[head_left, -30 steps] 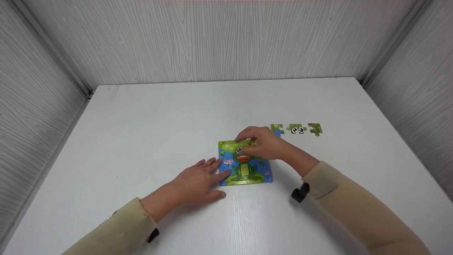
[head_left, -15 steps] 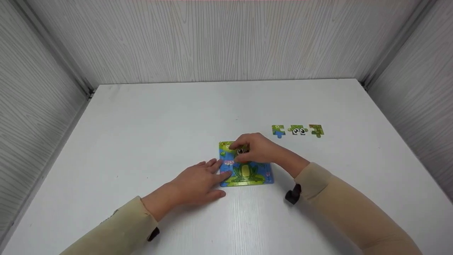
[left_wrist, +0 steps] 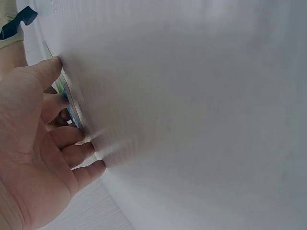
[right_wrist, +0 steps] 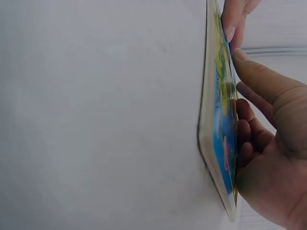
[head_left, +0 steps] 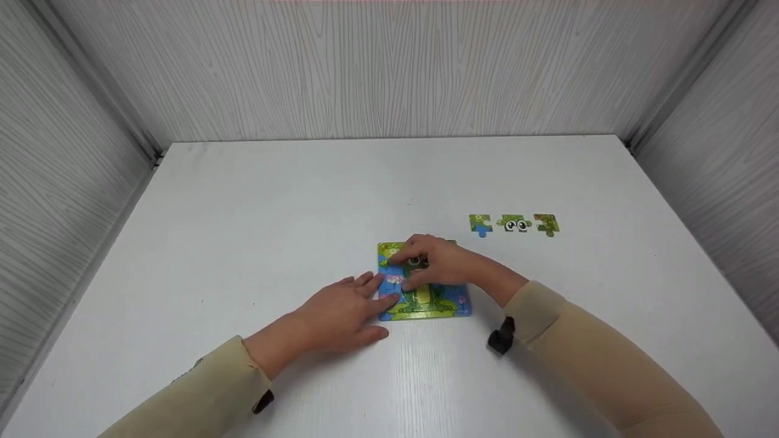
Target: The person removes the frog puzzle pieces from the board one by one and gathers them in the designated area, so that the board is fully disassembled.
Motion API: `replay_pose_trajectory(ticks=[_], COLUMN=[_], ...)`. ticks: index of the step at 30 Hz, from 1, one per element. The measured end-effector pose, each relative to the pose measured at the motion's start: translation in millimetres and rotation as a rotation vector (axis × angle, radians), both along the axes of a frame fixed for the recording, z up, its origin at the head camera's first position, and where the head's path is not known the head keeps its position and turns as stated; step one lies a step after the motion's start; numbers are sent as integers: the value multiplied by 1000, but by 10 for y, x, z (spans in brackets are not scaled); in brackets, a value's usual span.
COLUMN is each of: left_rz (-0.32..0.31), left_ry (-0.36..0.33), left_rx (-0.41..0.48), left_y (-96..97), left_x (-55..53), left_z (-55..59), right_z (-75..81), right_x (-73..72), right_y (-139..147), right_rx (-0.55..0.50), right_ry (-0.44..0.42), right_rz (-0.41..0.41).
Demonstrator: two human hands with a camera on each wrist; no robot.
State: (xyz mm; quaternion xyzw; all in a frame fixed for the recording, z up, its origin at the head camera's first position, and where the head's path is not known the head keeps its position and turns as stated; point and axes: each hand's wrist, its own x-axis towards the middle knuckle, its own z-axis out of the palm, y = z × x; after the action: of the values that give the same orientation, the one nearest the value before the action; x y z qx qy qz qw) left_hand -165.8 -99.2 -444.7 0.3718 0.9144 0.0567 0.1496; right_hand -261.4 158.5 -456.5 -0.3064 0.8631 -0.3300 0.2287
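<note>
A square frog jigsaw puzzle (head_left: 447,308) with a blue and green border lies flat on the white table. My left hand (head_left: 341,313) rests at its left side, the index fingertip on the puzzle and the thumb on the table. The right hand (head_left: 441,261) bends over the puzzle from the right. Its thumb and index finger touch the left middle part, spread apart with no lifted piece seen between them. In the right wrist view the other fingers (right_wrist: 245,129) lie curled on the picture. The hand hides much of the frog's upper right.
Behind and right of the puzzle lie three loose jigsaw pieces in a row: a green and blue piece (head_left: 481,224), one with the frog's eyes (head_left: 515,224) and a green and reddish one (head_left: 547,224). Grey wood-grain panels (head_left: 389,73) stand around the table (head_left: 274,201).
My right hand has moved left and a little nearer over the puzzle, from its upper part to the left middle. The left hand and the loose pieces have stayed in place.
</note>
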Motion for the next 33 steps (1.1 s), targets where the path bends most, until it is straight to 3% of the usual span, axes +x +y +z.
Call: replay_pose_trajectory(ticks=[10, 33], left_rz=[0, 11], left_ry=[-8, -27], left_rx=[8, 13], left_y=[-11, -7], left_x=[-1, 14], left_z=[8, 32], right_z=[25, 10], right_x=[16, 13], right_y=[-7, -23], right_rx=[24, 1], right_ry=[-9, -31], right_rz=[38, 34])
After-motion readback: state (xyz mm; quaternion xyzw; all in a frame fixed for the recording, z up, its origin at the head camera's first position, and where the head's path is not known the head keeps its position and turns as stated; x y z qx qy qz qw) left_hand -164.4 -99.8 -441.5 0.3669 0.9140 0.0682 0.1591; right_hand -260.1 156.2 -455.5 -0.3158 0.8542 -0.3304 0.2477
